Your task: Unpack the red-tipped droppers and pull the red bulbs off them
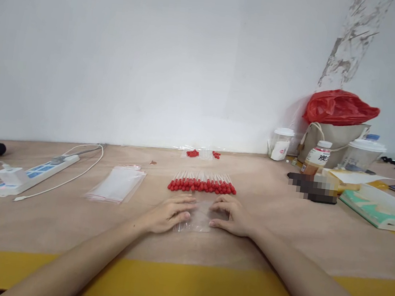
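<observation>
A clear plastic bag (199,218) lies flat on the table between my two hands. My left hand (172,212) rests at the bag's left edge with its fingers stretched out and the thumb apart. At the right edge is my right hand (233,216), its fingers slightly bent and apart from the thumb. Just beyond my fingertips lies a row of red-tipped white sticks (202,185), red ends toward me. Farther back, near the wall, another clear bag (204,154) shows two small clusters of red pieces (192,153).
To the left are a stack of clear bags (116,183) and a power strip (38,174) with a white cable. On the right stand a bottle (316,158), a lidded cup (280,145) and a red plastic bag (341,108). A green-and-white book (373,208) lies nearer. Yellow tape (187,286) runs along the front edge.
</observation>
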### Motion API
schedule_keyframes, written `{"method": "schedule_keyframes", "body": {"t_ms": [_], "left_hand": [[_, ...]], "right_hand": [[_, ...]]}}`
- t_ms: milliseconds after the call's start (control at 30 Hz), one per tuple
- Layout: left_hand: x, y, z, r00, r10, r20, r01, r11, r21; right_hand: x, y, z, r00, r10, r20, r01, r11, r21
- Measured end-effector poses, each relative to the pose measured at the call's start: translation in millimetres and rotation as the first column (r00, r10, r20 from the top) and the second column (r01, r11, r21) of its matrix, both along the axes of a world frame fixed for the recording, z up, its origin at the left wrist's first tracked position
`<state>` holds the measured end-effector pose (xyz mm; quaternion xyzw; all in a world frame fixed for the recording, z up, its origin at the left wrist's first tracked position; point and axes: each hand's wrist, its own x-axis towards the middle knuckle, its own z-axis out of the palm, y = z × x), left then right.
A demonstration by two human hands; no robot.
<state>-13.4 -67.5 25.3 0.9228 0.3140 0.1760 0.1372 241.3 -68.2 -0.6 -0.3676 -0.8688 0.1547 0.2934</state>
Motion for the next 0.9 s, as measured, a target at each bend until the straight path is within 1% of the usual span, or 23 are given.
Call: {"method": "schedule_keyframes", "body": {"t_ms": [67,133,200,267,300,333,400,433,467,500,567,600,633,667,700,733,767,800,833,867,900], "left_hand": [[-3.1,-1.4,-3.2,0.994,-0.025,-0.106,0.018,0.997,-0.072],[-5.6,2.6,-5.8,0.993,0.010,-0.119,-0.025,0.992,-0.122],[-7.1,9.0,-7.8,0.997,0.073,-0.035,-0.077,0.987,-0.141],[-7.5,15.3,-9.4,0.978,0.191,0.087,-0.174,0.969,-0.177],[-7.5,17.8,-10.4,0.953,0.274,0.130,-0.242,0.945,-0.221],[-7.2,19.7,-11.6,0.922,0.358,0.150,-0.307,0.909,-0.283],[-6.3,21.1,-15.1,0.869,0.475,0.140,-0.382,0.822,-0.421],[-6.0,20.8,-17.0,0.859,0.494,0.134,-0.382,0.793,-0.474],[-6.4,20.0,-18.3,0.862,0.486,0.142,-0.358,0.783,-0.509],[-7.9,19.2,-18.5,0.868,0.469,0.163,-0.328,0.787,-0.522],[-17.4,19.9,-13.0,0.872,0.439,0.217,-0.295,0.825,-0.482],[-26.6,22.2,-6.2,0.874,0.428,0.230,-0.303,0.850,-0.430],[-38.9,26.0,3.2,0.873,0.425,0.240,-0.324,0.872,-0.367],[-54.0,31.2,15.0,0.879,0.426,0.216,-0.364,0.890,-0.274],[-71.1,37.3,28.1,0.884,0.437,0.165,-0.408,0.894,-0.182],[-88.8,43.7,41.3,0.873,0.460,0.162,-0.440,0.887,-0.142],[-105.8,49.8,53.1,0.858,0.485,0.172,-0.475,0.875,-0.096],[-120.7,55.1,62.3,0.829,0.520,0.208,-0.524,0.851,-0.039],[-132.4,59.1,68.0,0.806,0.542,0.238,-0.557,0.831,-0.006],[-140.6,61.9,69.7,0.770,0.569,0.289,-0.603,0.797,0.038],[-145.4,63.6,67.8,0.661,0.604,0.445,-0.716,0.686,0.131]], "right_hand": [[-1.8,-1.6,0.7,0.999,0.033,0.038,-0.032,0.999,-0.012],[-2.6,-2.6,1.1,0.994,0.060,0.093,-0.056,0.997,-0.049],[-2.7,-2.9,1.1,0.988,0.078,0.136,-0.067,0.994,-0.083],[-2.9,-2.9,0.5,0.985,0.084,0.152,-0.070,0.993,-0.094],[-3.3,-2.9,-0.1,0.985,0.083,0.149,-0.070,0.993,-0.091],[-3.7,-3.0,-0.7,0.987,0.081,0.142,-0.070,0.994,-0.086],[-5.0,-3.4,-2.0,0.989,0.085,0.123,-0.076,0.994,-0.076],[-5.6,-3.6,-2.4,0.989,0.087,0.116,-0.079,0.994,-0.071],[-6.0,-3.9,-2.7,0.990,0.088,0.110,-0.081,0.994,-0.066],[-6.2,-4.1,-2.8,0.991,0.088,0.105,-0.082,0.995,-0.061],[-5.5,-4.4,-2.5,0.991,0.088,0.096,-0.083,0.995,-0.051],[-4.8,-4.5,-2.1,0.992,0.085,0.091,-0.081,0.996,-0.047],[-3.9,-4.4,-1.6,0.993,0.081,0.086,-0.077,0.996,-0.042],[-2.9,-4.3,-1.2,0.994,0.075,0.082,-0.072,0.997,-0.037],[-2.0,-4.1,-0.7,0.995,0.069,0.078,-0.067,0.997,-0.032],[-1.2,-3.9,-0.1,0.995,0.062,0.074,-0.061,0.998,-0.024],[-0.7,-3.8,0.4,0.996,0.058,0.068,-0.057,0.998,-0.012],[-0.4,-3.7,1.0,0.997,0.055,0.057,-0.056,0.998,0.004],[-0.4,-3.6,1.7,0.998,0.053,0.044,-0.054,0.998,0.023],[-0.5,-3.5,2.5,0.998,0.052,0.028,-0.053,0.998,0.042],[-0.7,-3.5,3.3,0.999,0.050,0.012,-0.051,0.997,0.061]]}}
